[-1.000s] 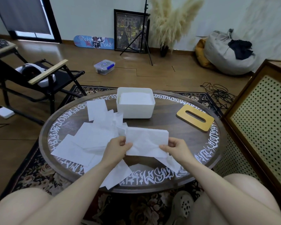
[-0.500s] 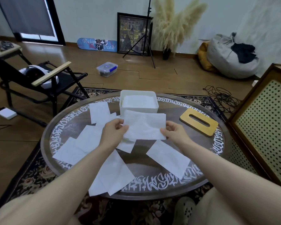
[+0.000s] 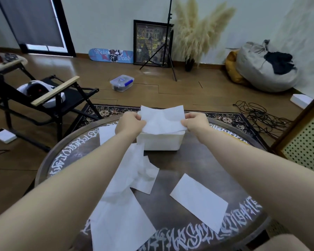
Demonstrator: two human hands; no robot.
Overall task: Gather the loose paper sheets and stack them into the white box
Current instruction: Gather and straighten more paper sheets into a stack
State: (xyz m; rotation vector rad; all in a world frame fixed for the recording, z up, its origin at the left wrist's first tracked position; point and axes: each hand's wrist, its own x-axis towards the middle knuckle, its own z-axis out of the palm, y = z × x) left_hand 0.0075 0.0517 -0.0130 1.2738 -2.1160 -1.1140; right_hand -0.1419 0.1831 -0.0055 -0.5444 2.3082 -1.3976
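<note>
A round dark table point(image 3: 198, 160) with white lettering on its rim stands on a patterned rug, wood floor beyond. I hold one sheet point(image 3: 162, 120) stretched over the white box point(image 3: 160, 142) at the table's far side. My left hand point(image 3: 130, 123) pinches its left edge and my right hand point(image 3: 195, 122) pinches its right edge, fingers curled on the paper; its lower edge dips to the box's rim. I cannot tell how much paper already lies in the box. Much is left, I judge: one sheet point(image 3: 198, 201) lies alone at the near right, a big one point(image 3: 120, 221) at the near edge, crumpled ones point(image 3: 138, 169) overlapping mid-table, another point(image 3: 106, 133) left of the box.
</note>
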